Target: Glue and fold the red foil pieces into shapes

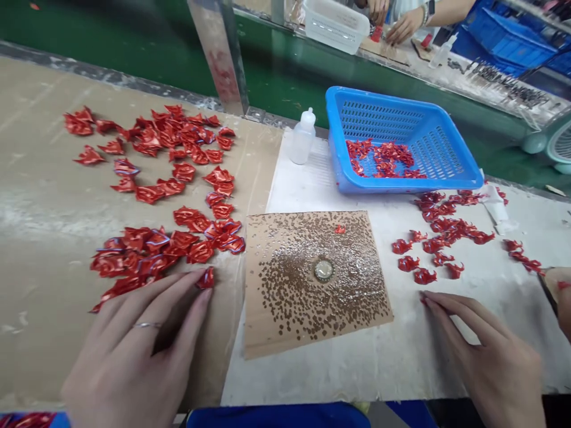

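Head view: the left hand (138,348) pinches a shiny red piece (206,278). The right hand (491,351), fingertips nearly together, pinches a tiny red bit (423,301) right of the brown card (272,342).

A person's left hand (134,351) pinches a glossy red curled piece (206,278) and the right hand (495,351) a mostly hidden red one (423,301), flanking a brown-speckled cardboard sheet (263,345) near a blue slotted plastic basket (401,185).

You can pass along the near white sheet (321,374), between your left hand (138,339) and right hand (493,351) — at the far side, the blue basket (401,186) and upright bottle (302,144) block you.
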`<move>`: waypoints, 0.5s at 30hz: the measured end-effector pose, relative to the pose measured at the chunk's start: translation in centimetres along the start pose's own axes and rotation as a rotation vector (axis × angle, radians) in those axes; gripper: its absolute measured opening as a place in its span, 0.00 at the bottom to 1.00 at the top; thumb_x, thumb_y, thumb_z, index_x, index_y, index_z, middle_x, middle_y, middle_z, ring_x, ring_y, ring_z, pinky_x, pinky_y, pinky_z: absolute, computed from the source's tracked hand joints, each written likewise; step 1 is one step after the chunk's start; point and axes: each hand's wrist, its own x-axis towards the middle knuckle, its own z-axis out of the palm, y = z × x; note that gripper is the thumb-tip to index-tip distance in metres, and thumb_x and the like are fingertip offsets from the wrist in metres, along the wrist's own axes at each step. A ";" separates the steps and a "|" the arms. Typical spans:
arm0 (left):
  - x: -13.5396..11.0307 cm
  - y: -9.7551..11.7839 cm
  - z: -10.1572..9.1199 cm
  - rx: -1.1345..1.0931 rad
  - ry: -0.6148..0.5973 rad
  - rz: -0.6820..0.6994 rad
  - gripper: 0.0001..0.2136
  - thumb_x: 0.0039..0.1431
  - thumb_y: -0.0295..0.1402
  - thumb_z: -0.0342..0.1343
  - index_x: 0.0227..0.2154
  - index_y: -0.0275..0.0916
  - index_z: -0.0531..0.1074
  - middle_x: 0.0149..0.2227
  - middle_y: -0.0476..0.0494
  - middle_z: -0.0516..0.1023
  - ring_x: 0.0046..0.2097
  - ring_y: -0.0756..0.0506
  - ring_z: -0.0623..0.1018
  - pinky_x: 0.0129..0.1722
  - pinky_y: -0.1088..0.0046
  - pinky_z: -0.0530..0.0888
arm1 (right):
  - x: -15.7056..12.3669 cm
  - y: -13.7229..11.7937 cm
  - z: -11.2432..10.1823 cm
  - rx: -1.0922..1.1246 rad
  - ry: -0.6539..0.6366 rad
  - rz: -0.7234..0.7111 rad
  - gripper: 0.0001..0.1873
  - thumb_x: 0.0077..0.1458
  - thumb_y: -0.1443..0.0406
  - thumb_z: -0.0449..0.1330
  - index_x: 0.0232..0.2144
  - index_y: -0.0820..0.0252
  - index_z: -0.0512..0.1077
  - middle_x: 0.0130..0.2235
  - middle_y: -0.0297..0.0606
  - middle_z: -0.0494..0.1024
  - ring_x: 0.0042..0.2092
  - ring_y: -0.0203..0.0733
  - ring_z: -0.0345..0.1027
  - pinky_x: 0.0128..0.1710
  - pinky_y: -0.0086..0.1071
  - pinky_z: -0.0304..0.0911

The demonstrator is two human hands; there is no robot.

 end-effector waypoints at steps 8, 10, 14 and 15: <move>-0.6 -1.6 -0.6 0.115 0.022 -0.033 0.17 0.82 0.51 0.53 0.57 0.47 0.78 0.58 0.53 0.81 0.69 0.32 0.77 0.38 0.41 0.70 | 1.3 -0.8 0.3 0.161 0.039 -0.005 0.09 0.78 0.60 0.63 0.49 0.52 0.85 0.49 0.37 0.90 0.47 0.46 0.86 0.53 0.37 0.77; -0.7 -1.5 -0.4 0.101 0.011 -0.035 0.17 0.83 0.50 0.53 0.60 0.46 0.77 0.60 0.52 0.80 0.69 0.33 0.76 0.41 0.38 0.69 | 1.2 -0.8 0.1 0.112 0.037 -0.016 0.09 0.78 0.60 0.63 0.51 0.53 0.85 0.50 0.37 0.89 0.47 0.43 0.86 0.52 0.35 0.75; -0.3 -1.8 -0.3 0.108 0.022 0.085 0.13 0.82 0.42 0.55 0.60 0.46 0.79 0.58 0.52 0.83 0.63 0.38 0.80 0.51 0.36 0.73 | 0.6 -0.7 0.1 0.118 -0.069 -0.120 0.11 0.80 0.60 0.61 0.52 0.53 0.84 0.50 0.37 0.89 0.43 0.41 0.87 0.48 0.33 0.76; -0.1 -2.0 -0.3 0.137 0.028 0.148 0.11 0.80 0.40 0.59 0.58 0.46 0.81 0.56 0.51 0.86 0.59 0.39 0.82 0.52 0.39 0.75 | 0.5 -0.7 0.1 0.113 -0.068 -0.127 0.11 0.80 0.60 0.61 0.52 0.53 0.84 0.49 0.37 0.89 0.43 0.40 0.87 0.47 0.32 0.77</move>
